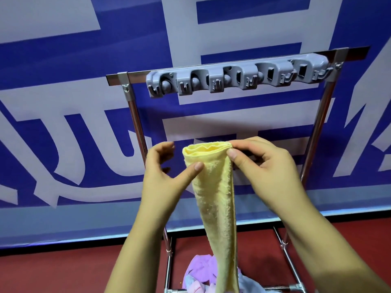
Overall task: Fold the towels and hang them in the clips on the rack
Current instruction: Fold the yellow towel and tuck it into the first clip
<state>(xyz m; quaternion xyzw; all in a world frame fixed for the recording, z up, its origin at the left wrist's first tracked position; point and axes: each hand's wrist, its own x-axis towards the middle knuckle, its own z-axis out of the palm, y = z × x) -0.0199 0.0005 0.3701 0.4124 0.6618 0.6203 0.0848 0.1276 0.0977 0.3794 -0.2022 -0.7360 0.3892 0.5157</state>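
Yellow towel [213,199] folded into a narrow strip, held in mid-air in front of the rack [317,132] and below the grey clip bar [237,78]. Long axis near vertical, leaning slightly to the right toward the bottom; folded top edge up, open like a flattened loop, lower end hanging down toward the floor. Right hand [268,166] pinching the top right corner of the strip between thumb and forefinger. Left hand [167,172] beside the strip's left edge, thumb tip touching the cloth, other fingers loosely curled and apart from it, gripping nothing. Clip bar mounted on the top rail of the chrome rack, all clips bare. Heap of towels [203,275], lilac, pink and pale blue, lying at the rack's base behind the hanging end. Blue-and-white banner [63,81] behind, red floor [63,271] below.
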